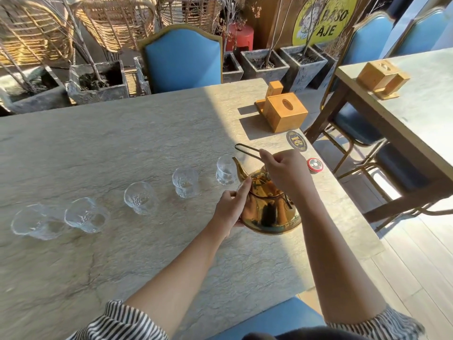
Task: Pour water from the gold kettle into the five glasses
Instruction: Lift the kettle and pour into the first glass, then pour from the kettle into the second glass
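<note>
— Where's the kettle point(268, 209)?

— On the table point(122, 133), near its right edge, just right of the row of glasses. It stands upright, spout point(239, 169) pointing away from me and a little left, toward the nearest glass.

— What have your hands got?

— My right hand point(285, 173) is above the lid, fingers pinched around the thin wire handle point(246, 150), which swings out over the spout. My left hand point(231, 208) lies against the kettle's left side, palm on the gold wall, index finger stretched up along the shoulder toward the base of the spout. It's half curled, pressed on rather than wrapped round.

— And the glasses?

— Five, in a loose line running from left to right. The first glass point(36, 222) and second glass point(85, 214) stand close together at the left; both look tilted or distorted by the lens, I can't tell which. The third glass point(139, 197) and fourth glass point(185, 181) follow, well spaced. The fifth glass point(225, 170) is just beside the spout. Whether any holds water I can't tell.

— Anything else on the table?

— A wooden box point(285, 114) in the sunlit corner, a dark round coaster point(296, 141) before it, and a small red disc point(315, 164) right of my hand.
</note>
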Demonstrator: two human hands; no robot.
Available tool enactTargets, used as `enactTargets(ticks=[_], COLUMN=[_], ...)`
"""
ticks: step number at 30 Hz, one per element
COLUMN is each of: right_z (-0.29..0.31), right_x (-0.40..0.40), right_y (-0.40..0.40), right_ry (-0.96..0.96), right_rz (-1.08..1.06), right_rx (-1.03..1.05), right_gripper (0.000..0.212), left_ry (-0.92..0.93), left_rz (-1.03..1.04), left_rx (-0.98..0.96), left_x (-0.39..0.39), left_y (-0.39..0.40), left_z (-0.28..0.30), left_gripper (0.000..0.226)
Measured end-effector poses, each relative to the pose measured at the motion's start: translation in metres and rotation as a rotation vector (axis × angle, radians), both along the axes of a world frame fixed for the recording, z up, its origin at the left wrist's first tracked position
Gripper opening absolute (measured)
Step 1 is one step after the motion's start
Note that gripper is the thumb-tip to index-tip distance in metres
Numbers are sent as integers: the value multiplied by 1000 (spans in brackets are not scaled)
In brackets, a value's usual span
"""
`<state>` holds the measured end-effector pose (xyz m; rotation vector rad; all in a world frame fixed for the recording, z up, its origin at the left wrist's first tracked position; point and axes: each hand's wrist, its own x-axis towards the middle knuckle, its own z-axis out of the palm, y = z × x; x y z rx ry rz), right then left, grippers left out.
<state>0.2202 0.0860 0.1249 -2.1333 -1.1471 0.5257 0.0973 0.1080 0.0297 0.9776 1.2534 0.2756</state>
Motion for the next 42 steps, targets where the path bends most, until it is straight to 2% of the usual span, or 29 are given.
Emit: enactTargets(ticks=[7,15,18,22,24,26,29,32,33,37,42], right_z=[8,5,1,-3,-4,-5,-4,-3,-2,1,4], right_x=[-23,-61,-74,-87,-93,-97,-100,-102,-102,-101,-98], right_y=[2,9,13,21,24,27,31,35,35,37,36], right_ry=[-6,28,22,-9,-24,-33,-41,-52,-55,-74,-102], right_rz=[64,151,175,186,188,182,167,171,173,172,167], right_rx=[6,-19,-29,-65,-88,-112,-146,-179,-187,-202,-215], right_gripper=[56,56,56,60,61,60,53,53,53,53,55], left_ry=[0,21,2,-7,-14,-17,-30,-41,-45,-54,-51], left_rz=[55,131,158,177,177,179,177,177,175,171,172], left_rx=[-17,-24,-24,-69,-75,-87,-101,-138,-144,-143,-166], left_x=[-25,-63,-74,-84,-86,-88,-90,-90,-90,-88,-85], left_y=[-5,-7,-8,-8,-8,-9,-11,-13,-14,-14,-19], left_z=[6,-4,-8,-12,-13,-13,-13,-11,-10,-6,-2], left_gripper=[77,96,83,82,66,61,71,100,103,91,93])
